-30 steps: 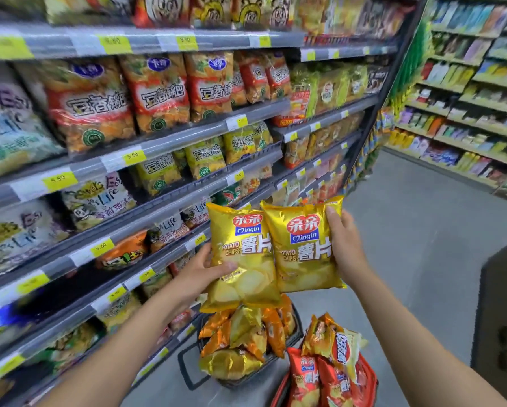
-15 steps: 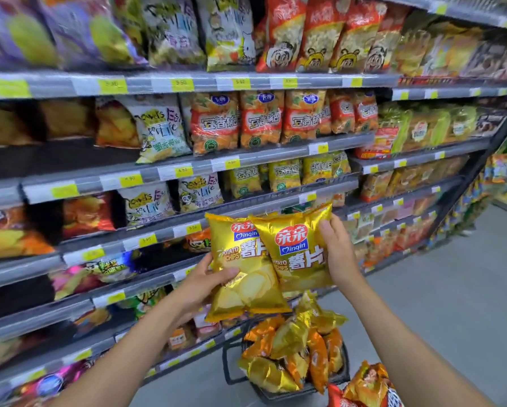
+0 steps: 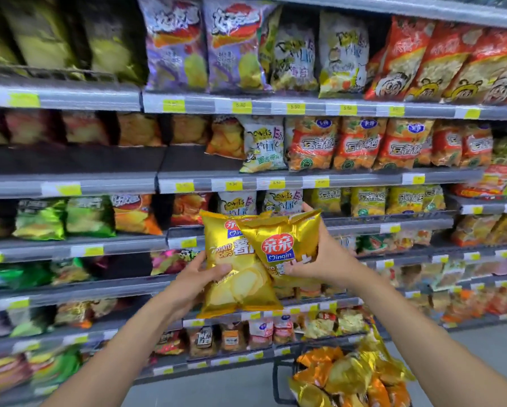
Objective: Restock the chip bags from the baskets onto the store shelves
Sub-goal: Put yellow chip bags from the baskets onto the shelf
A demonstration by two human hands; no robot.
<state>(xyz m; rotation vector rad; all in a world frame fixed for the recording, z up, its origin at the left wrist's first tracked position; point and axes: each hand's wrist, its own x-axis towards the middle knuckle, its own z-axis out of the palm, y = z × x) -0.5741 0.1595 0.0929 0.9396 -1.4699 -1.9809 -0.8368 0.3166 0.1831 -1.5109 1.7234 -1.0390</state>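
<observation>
I hold two gold potato chip bags up in front of the store shelves (image 3: 164, 243). My left hand (image 3: 195, 282) grips the left gold bag (image 3: 234, 286) at its lower left edge, thumb across the front. My right hand (image 3: 324, 257) grips the right gold bag (image 3: 278, 242), which is tilted and overlaps the left one. Both bags hang level with the third and fourth shelves from the top. Down at the lower right, a dark basket (image 3: 277, 383) holds several gold and orange chip bags (image 3: 346, 374).
Tiers of grey shelves with yellow price tags (image 3: 242, 107) fill the view, packed with snack bags. Dark gaps show on the second shelf at left (image 3: 70, 158) and on the shelf behind my left hand (image 3: 123, 264). Grey aisle floor (image 3: 487, 348) lies at lower right.
My view has swung left to face the shelves head-on. Both bags have risen, and the right bag has tilted and slid over the left one. The basket now sits further right.
</observation>
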